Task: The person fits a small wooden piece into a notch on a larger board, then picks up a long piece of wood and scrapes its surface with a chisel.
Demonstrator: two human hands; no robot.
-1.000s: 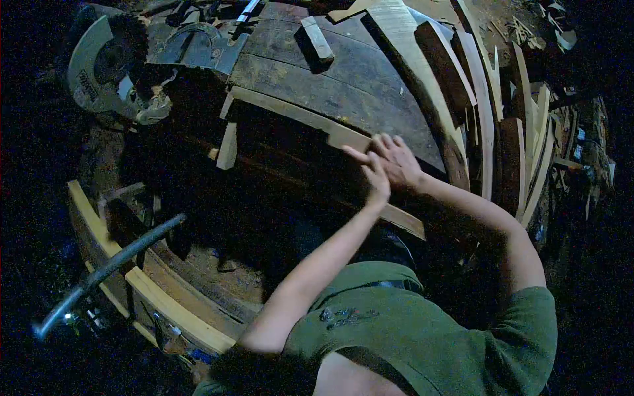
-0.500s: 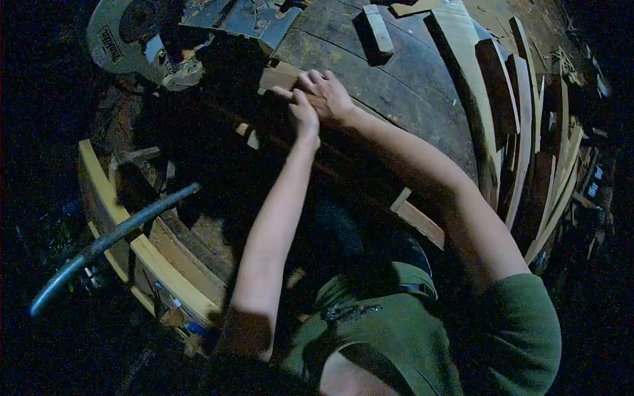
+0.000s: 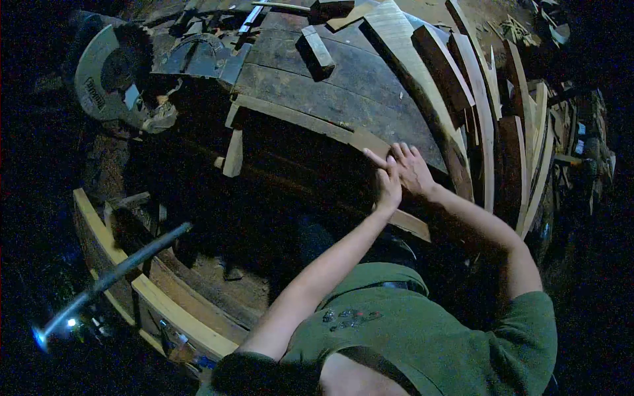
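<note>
Dim workshop, corners swallowed by black, dark plank workbench (image 3: 343,86) across the middle. Far left of the long wooden strip (image 3: 297,119): one mitre saw (image 3: 109,76), round guard lit, base lost in shadow. Below-left of the strip: one grey metal bar (image 3: 112,274) slanting out, lower end blurred, and one pale wooden frame (image 3: 178,317), partly lost in the dark. Just under the strip's left end: one short pale offcut (image 3: 233,153), standing upright. Above the strip, on the bench: one small wood block (image 3: 319,47). At the strip's right end: two hands, touching each other. Left hand (image 3: 388,188) pressed against the strip's edge, one finger stretched forward, the others hard to make out. Right hand (image 3: 413,168) flat on top, fingers extended and slightly fanned. Strip partly hidden beneath both hands. Right of the strip: planks (image 3: 485,112) stacked on edge, too overlapped to count, far ends cut off.
</note>
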